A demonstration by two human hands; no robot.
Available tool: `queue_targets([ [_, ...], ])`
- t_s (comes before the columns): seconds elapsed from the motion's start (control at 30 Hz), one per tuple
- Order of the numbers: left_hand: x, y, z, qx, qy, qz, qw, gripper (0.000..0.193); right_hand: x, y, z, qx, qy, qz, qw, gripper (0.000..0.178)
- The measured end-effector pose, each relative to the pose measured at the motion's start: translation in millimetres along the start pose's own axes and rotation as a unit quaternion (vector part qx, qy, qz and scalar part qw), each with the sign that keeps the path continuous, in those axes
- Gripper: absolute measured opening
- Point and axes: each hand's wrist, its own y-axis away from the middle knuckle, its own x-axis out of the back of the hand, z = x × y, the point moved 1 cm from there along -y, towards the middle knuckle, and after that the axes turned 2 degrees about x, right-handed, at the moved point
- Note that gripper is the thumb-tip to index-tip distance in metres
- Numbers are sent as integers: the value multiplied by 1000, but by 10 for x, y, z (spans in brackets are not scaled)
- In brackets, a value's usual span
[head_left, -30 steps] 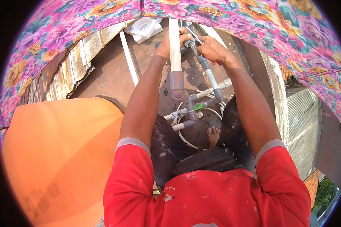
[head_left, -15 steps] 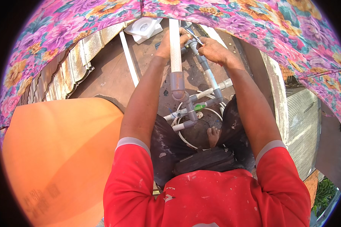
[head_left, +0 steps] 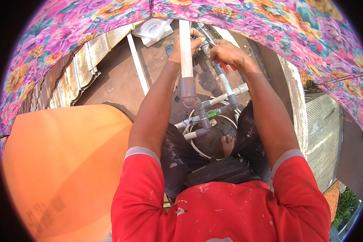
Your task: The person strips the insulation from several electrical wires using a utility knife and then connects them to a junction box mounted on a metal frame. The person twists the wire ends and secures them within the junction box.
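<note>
My right hand is closed around red-handled pliers, with the handle ends poking out below the fingers. Their metal end points up and left, at the top of a grey pipe run. Close by on the left, my left hand has its fingers bent together beside the same spot. An upright white pipe crosses in front of part of that hand, so what it grips cannot be made out. The white pipe enters a grey elbow fitting. Lower down, a valve with a green handle sits among the joined pipes.
An orange surface fills the left side. Behind it are rusty corrugated sheets and a white foam piece. Floral cloth hangs across the top. A thin white hose curls near my bare foot.
My right hand has turned and dropped slightly, and the red handles now show below it. My left hand has shifted a little to the right. The pipes stay put.
</note>
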Motion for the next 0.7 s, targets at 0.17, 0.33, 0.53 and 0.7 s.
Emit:
queue_targets([
  [0.17,42,-8,5,19,83,-23,996,8,-40,-52,135,24,-194,-23,980,20],
  [0.33,-26,18,61,46,87,-21,995,8,10,-33,154,-4,-275,-11,961,26],
  [0.53,-33,66,3,27,22,50,998,10,43,73,-116,27,30,144,989,37],
  [0.7,-52,19,-53,15,17,80,997,12,-81,-34,6,33,173,151,973,43],
])
